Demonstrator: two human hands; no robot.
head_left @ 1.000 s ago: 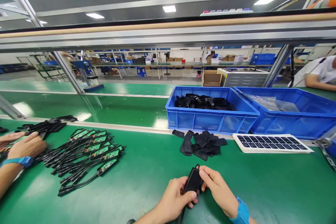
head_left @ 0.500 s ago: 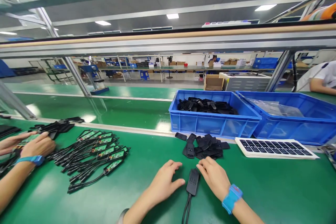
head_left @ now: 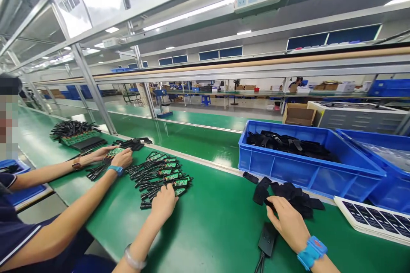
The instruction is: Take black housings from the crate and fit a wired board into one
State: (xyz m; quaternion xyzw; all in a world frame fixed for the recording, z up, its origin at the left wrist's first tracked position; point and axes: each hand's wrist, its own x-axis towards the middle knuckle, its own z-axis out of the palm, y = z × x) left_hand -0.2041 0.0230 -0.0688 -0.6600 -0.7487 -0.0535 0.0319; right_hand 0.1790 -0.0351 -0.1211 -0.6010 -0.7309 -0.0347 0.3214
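Your left hand (head_left: pixel 164 204): spread flat on cabled circuit boards (head_left: pixel 166 175). Your right hand (head_left: pixel 286 222): fingers loosely open, resting on black covers (head_left: pixel 291 194); assembled unit (head_left: pixel 267 239) just beside it on the bench (head_left: pixel 218 222).

Our left hand (head_left: pixel 164 204) shows at lower centre of the frame, bare of any glove, with a thin, pale, translucent band (head_left: pixel 132 260) round the wrist near the bottom edge. Our forearm below it is bare too, with no sleeve in view. Our right hand (head_left: pixel 288 222) shows at lower right, also ungloved. Round that wrist we wear a bright blue strap (head_left: pixel 311 252) with a squarish blue block on top and a small red mark on its face. No sleeve shows on this forearm either.
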